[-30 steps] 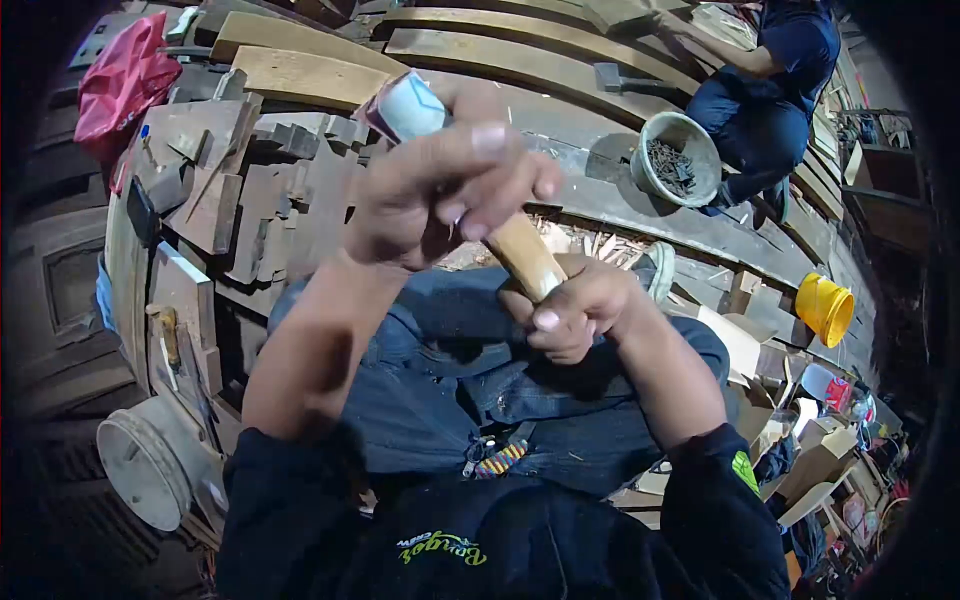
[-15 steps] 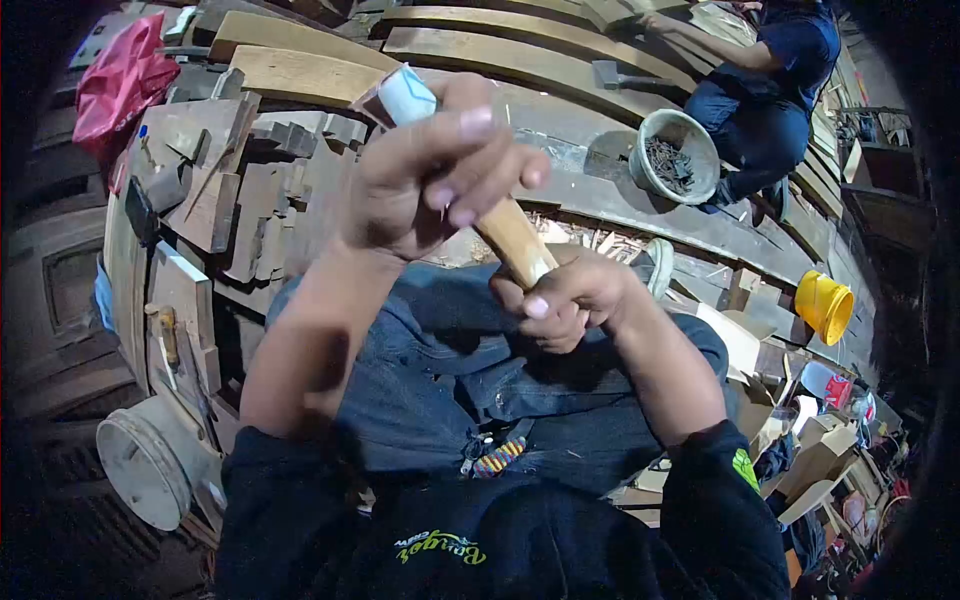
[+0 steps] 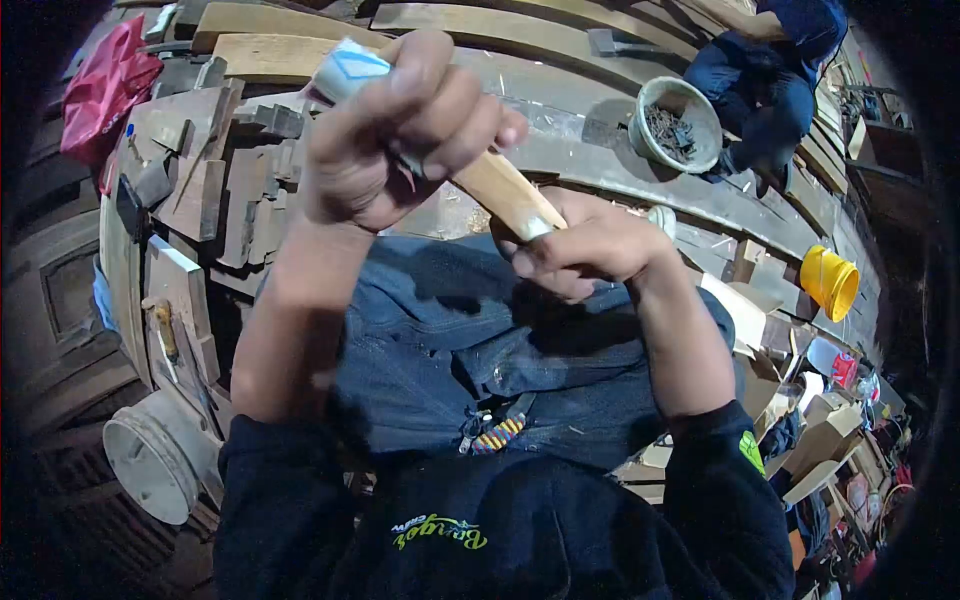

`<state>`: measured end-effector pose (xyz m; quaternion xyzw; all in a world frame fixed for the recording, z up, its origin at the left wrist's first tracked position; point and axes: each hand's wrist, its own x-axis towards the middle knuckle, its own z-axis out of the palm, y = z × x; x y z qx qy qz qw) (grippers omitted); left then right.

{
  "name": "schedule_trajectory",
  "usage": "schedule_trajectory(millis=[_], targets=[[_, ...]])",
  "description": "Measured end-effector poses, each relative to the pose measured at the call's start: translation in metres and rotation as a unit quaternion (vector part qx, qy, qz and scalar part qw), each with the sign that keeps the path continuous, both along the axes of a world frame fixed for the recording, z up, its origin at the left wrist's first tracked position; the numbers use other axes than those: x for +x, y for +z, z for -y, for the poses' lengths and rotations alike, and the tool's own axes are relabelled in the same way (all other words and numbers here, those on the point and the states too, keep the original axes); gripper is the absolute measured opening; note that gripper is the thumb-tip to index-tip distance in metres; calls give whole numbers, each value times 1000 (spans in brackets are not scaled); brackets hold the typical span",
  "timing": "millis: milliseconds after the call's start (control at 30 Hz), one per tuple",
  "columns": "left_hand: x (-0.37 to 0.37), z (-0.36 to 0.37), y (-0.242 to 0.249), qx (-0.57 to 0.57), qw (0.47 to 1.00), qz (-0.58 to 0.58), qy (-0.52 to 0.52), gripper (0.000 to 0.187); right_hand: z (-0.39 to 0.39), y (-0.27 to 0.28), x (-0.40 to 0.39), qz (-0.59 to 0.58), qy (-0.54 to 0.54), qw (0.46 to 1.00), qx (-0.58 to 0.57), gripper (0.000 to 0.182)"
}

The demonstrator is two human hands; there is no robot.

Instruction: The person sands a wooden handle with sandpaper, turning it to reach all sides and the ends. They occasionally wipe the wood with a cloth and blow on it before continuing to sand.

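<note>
In front of my chest, a pale, smooth wooden piece shaped like a handle (image 3: 500, 190) slants from upper left to lower right. My right hand (image 3: 590, 245) is closed round its lower end, with the thumb along the top. Higher up, my left hand (image 3: 390, 140) is closed round a white-backed sheet with blue print (image 3: 350, 68) that looks like sandpaper. It curls about the wood and sticks out above the fist. The fingers hide the upper part of the wood and most of the sheet.
Ahead on the right sits a co-worker (image 3: 765, 90) beside a bucket of dark metal pieces (image 3: 677, 135). A hatchet-like tool (image 3: 605, 42) lies on boards. Wood offcuts (image 3: 205, 190), a chisel (image 3: 165, 335) and a white bucket (image 3: 150, 465) are at left; a yellow bucket (image 3: 828, 283) at right.
Both hands have shifted upward, the left hand also to the left, farther from the right hand along the wood. More of the wood shows between them. The co-worker's arm has moved.
</note>
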<state>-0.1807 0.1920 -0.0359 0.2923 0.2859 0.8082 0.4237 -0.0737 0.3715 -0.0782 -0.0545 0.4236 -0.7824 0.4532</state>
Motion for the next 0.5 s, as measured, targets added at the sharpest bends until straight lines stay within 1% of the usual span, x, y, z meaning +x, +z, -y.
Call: schedule_trajectory(millis=[33, 67, 100, 133, 200, 233, 267, 300, 333, 367, 400, 467, 500], targets=[[-2, -3, 4, 42, 996, -59, -53, 32, -1, 0, 4, 23, 9, 998, -55, 17], [-4, -7, 6, 84, 984, -117, -104, 32, 1, -6, 6, 62, 53, 985, -149, 17], [-1, -9, 5, 113, 985, -75, -104, 33, 5, -12, 8, 117, 75, 967, -214, 17], [-2, -6, 3, 113, 985, -74, -105, 33, 10, -15, 8, 170, 98, 941, -276, 17], [-6, 4, -2, 51, 998, 22, -15, 35, 19, -15, 7, 212, 69, 935, -275, 19], [-7, 2, 1, 11, 998, 31, 48, 31, 23, -4, 3, 161, 3, 974, -161, 17], [-12, 3, 0, -17, 994, 50, 91, 31, 25, -4, -1, -2, -59, 998, 10, 17], [-13, 3, -2, -62, 983, 70, 158, 31, 29, -11, -5, -135, -139, 971, 142, 16], [-13, 3, -5, -106, 965, 90, 224, 31, 33, -21, -7, -262, -213, 903, 267, 17], [-18, 5, -8, -141, 946, 136, 260, 30, 35, -28, -11, -334, -256, 843, 334, 16], [-20, 5, -11, -142, 945, 135, 261, 30, 33, -33, -9, -335, -256, 844, 332, 16], [-19, -2, -3, -174, 922, 132, 319, 29, 29, -22, -9, -364, -258, 782, 435, 17], [-16, -5, 2, -190, 909, 132, 347, 40, 26, -16, -10, -357, -247, 783, 445, 16]])
